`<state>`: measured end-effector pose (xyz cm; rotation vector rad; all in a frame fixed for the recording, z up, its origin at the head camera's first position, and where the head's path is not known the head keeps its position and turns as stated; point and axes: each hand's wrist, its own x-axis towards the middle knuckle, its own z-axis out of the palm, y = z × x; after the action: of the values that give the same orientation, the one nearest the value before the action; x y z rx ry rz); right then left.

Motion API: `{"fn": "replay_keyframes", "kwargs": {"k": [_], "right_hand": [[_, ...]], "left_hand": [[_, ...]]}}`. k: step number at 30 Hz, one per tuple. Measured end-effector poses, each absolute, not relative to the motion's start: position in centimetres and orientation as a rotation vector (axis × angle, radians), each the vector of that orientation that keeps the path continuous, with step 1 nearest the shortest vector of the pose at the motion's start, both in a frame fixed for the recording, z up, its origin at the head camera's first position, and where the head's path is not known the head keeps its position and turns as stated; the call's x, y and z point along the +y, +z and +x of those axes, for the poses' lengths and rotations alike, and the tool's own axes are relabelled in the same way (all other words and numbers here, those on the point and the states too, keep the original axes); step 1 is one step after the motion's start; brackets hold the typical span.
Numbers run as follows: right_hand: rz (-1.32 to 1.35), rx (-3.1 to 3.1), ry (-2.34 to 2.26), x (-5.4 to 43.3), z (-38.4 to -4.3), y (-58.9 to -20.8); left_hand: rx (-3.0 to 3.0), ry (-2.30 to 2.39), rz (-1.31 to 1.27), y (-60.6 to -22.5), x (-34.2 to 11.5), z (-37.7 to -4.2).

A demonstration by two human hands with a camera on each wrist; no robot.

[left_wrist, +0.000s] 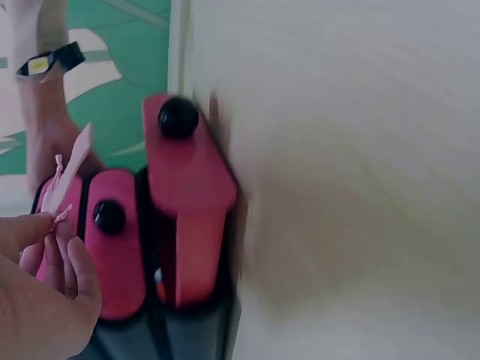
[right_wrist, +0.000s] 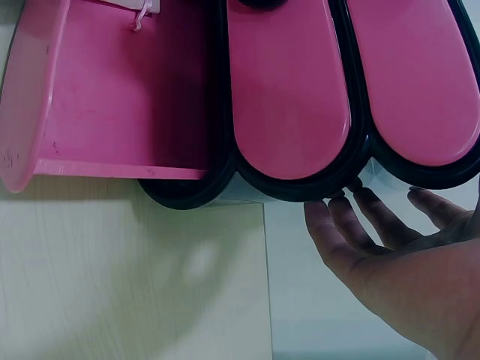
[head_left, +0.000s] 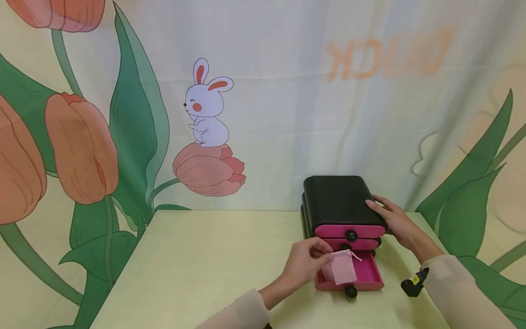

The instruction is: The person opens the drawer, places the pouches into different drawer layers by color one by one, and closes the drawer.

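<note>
A small pale pink drawstring pouch (head_left: 344, 267) hangs above the pulled-out bottom drawer (head_left: 371, 270); my left hand (head_left: 303, 261) pinches its top left edge between thumb and fingers. In the left wrist view the pouch (left_wrist: 70, 172) appears nearly edge-on in the fingertips. The drawer belongs to a black drawer unit (head_left: 339, 198) with stacked pink fronts and round black knobs. My right hand (head_left: 396, 224) rests against the unit's right side, thumb on the top edge. In the right wrist view, its slightly bent fingers (right_wrist: 382, 217) touch the side. A small red-and-white item (left_wrist: 159, 285) shows beside the drawer in the left wrist view.
The unit stands near the back of a pale wooden table (head_left: 205, 256), right of the middle. Behind it hangs a curtain (head_left: 279, 100) printed with tulips and a white rabbit. The upper two drawers are closed.
</note>
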<state>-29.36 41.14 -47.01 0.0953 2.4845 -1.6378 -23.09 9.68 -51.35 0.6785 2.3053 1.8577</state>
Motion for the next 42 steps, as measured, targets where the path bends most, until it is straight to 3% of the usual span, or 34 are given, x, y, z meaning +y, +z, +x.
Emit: {"fn": "replay_keyframes", "kwargs": {"k": [8, 16, 28, 34, 42], "right_hand": [[0.094, 2.500, -1.626, 40.9, -29.3, -46.8], [0.083, 2.483, -1.650, 41.1, -29.2, -46.9], [0.093, 2.495, -1.648, 41.4, -29.3, -47.2], [0.100, 2.486, -1.654, 41.4, -29.6, -47.5], [0.098, 2.489, -1.649, 41.2, -29.3, -47.0]], "left_hand": [[2.357, 1.935, 0.611, -53.0, 14.2, -22.9], [2.535, 1.832, 0.677, -54.1, 15.7, -23.1], [2.734, 1.530, 0.830, -54.8, 14.8, -22.6], [2.601, 1.375, 0.949, -54.0, 13.2, -20.7], [2.114, 1.397, 0.680, -55.5, 11.9, -17.2]]}}
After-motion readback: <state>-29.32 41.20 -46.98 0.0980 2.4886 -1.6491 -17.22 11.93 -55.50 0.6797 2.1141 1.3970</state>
